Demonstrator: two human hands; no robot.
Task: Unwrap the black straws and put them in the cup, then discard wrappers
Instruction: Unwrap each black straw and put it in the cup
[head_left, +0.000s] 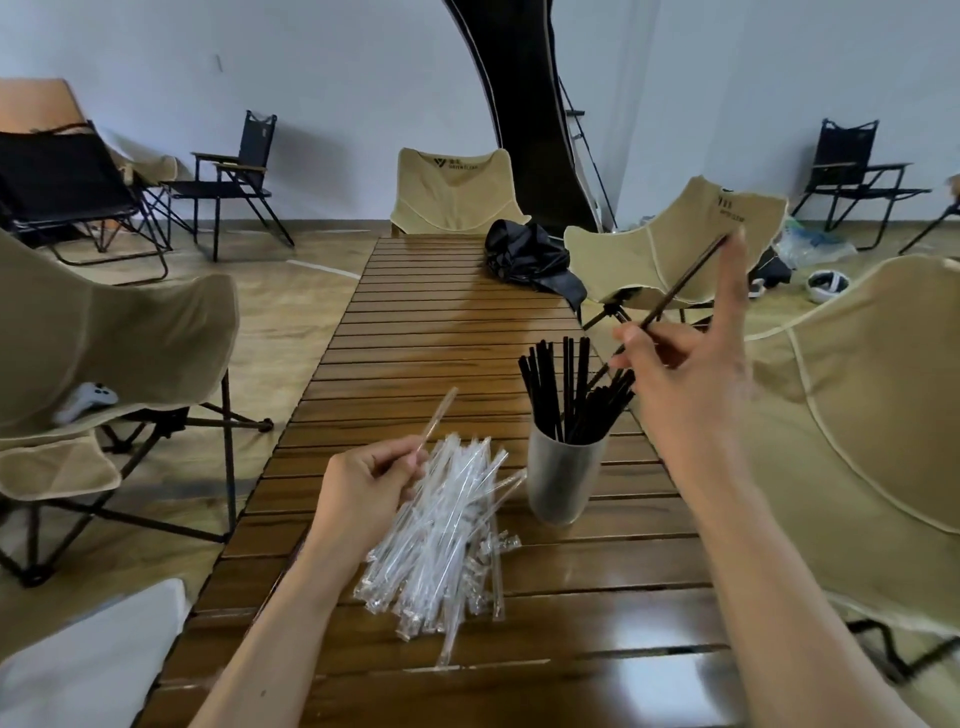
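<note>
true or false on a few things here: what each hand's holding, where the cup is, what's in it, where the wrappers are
1. The right hand holds a black straw. True.
2. The left hand holds nothing. False: it pinches a clear wrapper.
3. The cup lies on its side. False: it stands upright on the table.
4. The cup holds black straws. True.
5. The wrapper pile lies left of the cup. True.

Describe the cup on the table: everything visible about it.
The cup is a tall, frosted, translucent tumbler, plastic by the look, standing upright on the slatted wooden table, right of the pile of clear wrappers. It holds a bunch of black straws that fan out above its rim. Neither hand touches it.
</note>
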